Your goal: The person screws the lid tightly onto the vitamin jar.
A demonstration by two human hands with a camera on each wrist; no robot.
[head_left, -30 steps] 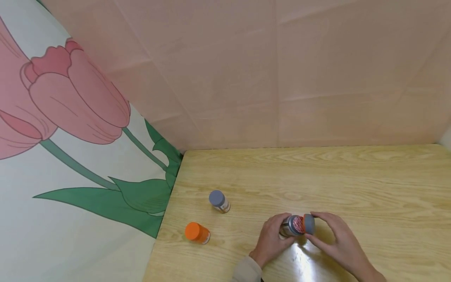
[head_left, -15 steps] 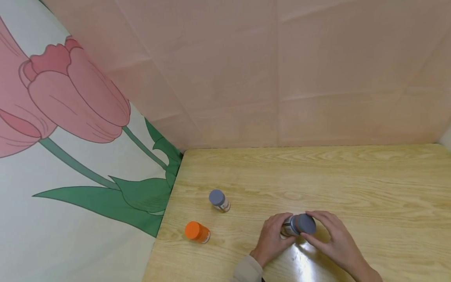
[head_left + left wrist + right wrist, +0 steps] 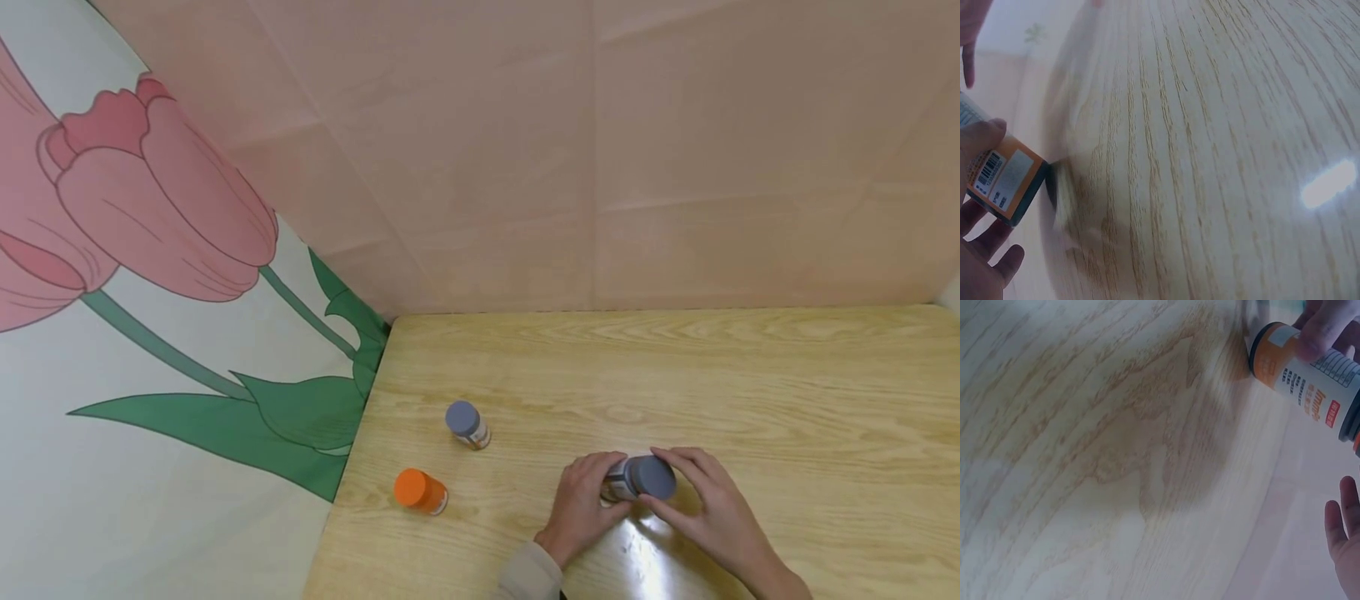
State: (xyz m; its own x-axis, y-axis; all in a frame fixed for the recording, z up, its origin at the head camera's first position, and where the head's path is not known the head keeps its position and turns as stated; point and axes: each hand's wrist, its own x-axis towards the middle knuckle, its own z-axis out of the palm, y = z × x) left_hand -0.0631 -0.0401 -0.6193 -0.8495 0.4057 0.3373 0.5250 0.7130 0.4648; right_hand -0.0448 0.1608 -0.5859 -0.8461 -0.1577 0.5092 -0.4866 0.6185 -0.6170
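Observation:
A small bottle (image 3: pixel 619 481) with a white and orange label is tilted on the table, its grey-blue cap (image 3: pixel 657 477) facing right. My left hand (image 3: pixel 585 497) grips the body from the left, the thumb on the label in the left wrist view. From the right, my right hand (image 3: pixel 716 510) holds the cap between thumb and fingers. A dark base edge (image 3: pixel 1261 347) shows in the right wrist view, along with an orange band (image 3: pixel 1357 446) at the bottle's neck. Most of the cap lies outside both wrist views.
Left of my hands stand a bottle with a grey-blue cap (image 3: pixel 462 418) and an orange-capped bottle (image 3: pixel 411 487). The wood-grain table (image 3: pixel 750 375) meets a pinkish cloth backdrop (image 3: pixel 487 167) behind and a tulip-print cloth (image 3: pixel 165 467) at left.
The cap, earlier set apart at an angle with orange and a red-white patterned top showing beneath, now sits close against the bottle. The cap's top has turned toward the head camera; both hands barely moved.

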